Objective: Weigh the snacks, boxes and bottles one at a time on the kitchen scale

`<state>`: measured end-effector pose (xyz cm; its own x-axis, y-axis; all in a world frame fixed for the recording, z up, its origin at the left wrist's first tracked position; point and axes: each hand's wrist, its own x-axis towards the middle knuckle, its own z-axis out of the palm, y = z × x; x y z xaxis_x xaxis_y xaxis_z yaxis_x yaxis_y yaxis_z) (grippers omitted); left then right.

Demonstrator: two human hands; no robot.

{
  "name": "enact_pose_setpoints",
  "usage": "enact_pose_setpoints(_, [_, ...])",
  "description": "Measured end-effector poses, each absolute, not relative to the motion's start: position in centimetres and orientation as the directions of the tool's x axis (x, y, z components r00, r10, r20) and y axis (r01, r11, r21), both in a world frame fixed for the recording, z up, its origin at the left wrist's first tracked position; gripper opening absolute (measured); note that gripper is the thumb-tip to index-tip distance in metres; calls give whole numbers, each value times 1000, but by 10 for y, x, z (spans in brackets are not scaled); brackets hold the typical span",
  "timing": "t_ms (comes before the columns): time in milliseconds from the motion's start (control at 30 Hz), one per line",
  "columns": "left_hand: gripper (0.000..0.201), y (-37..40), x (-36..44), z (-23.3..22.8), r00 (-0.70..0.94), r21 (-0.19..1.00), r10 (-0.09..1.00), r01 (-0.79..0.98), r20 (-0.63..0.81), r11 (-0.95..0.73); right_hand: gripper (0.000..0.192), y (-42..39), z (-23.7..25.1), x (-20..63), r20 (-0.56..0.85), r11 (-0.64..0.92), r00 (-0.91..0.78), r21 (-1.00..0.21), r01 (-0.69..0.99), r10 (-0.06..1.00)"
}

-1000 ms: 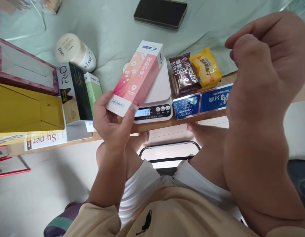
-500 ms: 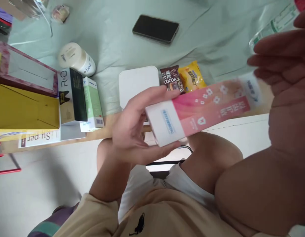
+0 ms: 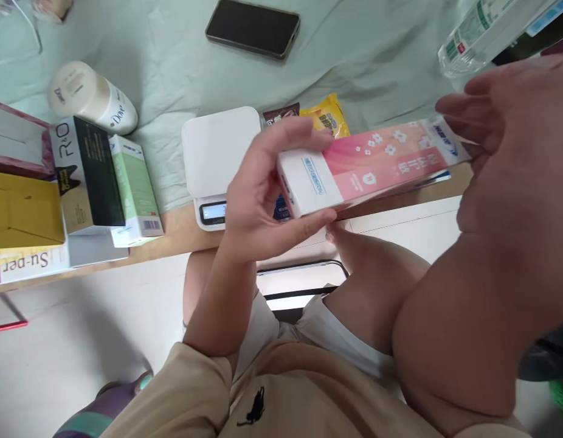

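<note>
I see a long pink and white toothpaste box (image 3: 368,170) held level above the near edge of a wooden table (image 3: 181,234), one hand at each end. The left hand (image 3: 263,194) is closed around the white end, thumb below and fingers (image 3: 281,137) curled over the top. The right hand (image 3: 504,140) is at the far end by the blue printed flap; its fingers look closed on that end, though the hand fills the view there and I cannot tell exactly how it grips. Just behind the box, a white kitchen scale (image 3: 220,149) sits on the table with nothing on its platform, and beside it a brown cocoa snack packet (image 3: 281,114) and a yellow snack packet (image 3: 329,112) peek out. To the left stand a green box (image 3: 135,188), a black and white box (image 3: 87,173) and a Dove bottle (image 3: 92,97) lying on its side. A dark phone (image 3: 253,27) rests on the pale green cloth (image 3: 363,67) further back.
</note>
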<state>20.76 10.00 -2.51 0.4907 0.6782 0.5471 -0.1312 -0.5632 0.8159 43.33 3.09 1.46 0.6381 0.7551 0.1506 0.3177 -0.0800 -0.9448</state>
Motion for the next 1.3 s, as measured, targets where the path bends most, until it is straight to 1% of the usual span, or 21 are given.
enact_pose_setpoints(67, [61,100,204,-27,569,815,656,-44,495,-577,20,38,13,425,191,-63,732,-950,304,654])
enact_pose_setpoints(100, [63,100,201,-28,598,816,651,-8,467,-578,18,40,11,424,206,-53,744,-950,308,636])
enact_pose_setpoints(167, [67,101,195,-30,647,826,647,46,403,-562,19,40,6,426,232,-50,720,-936,347,654])
enact_pose_setpoints(233, [72,103,188,-31,672,834,664,123,329,-538,22,39,5,427,235,-92,702,-914,394,672])
enact_pose_setpoints(267, [73,103,186,-32,674,831,681,178,287,-526,23,40,5,428,210,-133,707,-908,397,676])
enact_pose_setpoints(333, [77,104,181,-32,673,799,696,263,249,-540,24,42,7,427,153,-216,729,-897,385,667])
enact_pose_setpoints(400, [82,104,176,-32,693,749,679,312,242,-585,23,45,8,426,110,-279,739,-881,382,665])
enact_pose_setpoints(467, [86,104,171,-31,718,696,655,346,235,-629,18,48,8,426,68,-345,753,-860,377,654])
enact_pose_setpoints(533, [86,104,166,-29,719,657,668,413,189,-630,13,50,7,427,19,-419,771,-830,367,637])
enact_pose_setpoints(600, [83,104,162,-28,707,641,692,465,147,-611,12,51,6,428,-40,-482,782,-806,343,622])
enact_pose_setpoints(700, [78,105,158,-27,680,662,721,481,133,-575,15,51,6,427,-121,-548,781,-777,310,613])
enact_pose_setpoints(800, [76,105,158,-28,638,715,759,472,126,-515,17,51,6,424,-148,-574,774,-757,312,616])
enact_pose_setpoints(933, [75,107,159,-30,576,772,812,471,97,-427,21,53,5,419,-95,-603,777,-692,397,622])
enact_pose_setpoints(1033, [83,107,159,-30,607,764,789,463,97,-450,25,57,2,417,-65,-616,772,-646,450,632])
enact_pose_setpoints(1100, [85,107,158,-30,624,753,773,453,114,-477,28,58,1,416,-64,-596,766,-671,442,639])
enact_pose_setpoints(1233, [70,106,159,-31,604,760,785,443,139,-476,29,56,4,414,-67,-571,761,-703,423,646])
enact_pose_setpoints(1300, [70,106,159,-31,605,763,787,447,126,-466,27,53,6,413,-78,-568,750,-706,424,656])
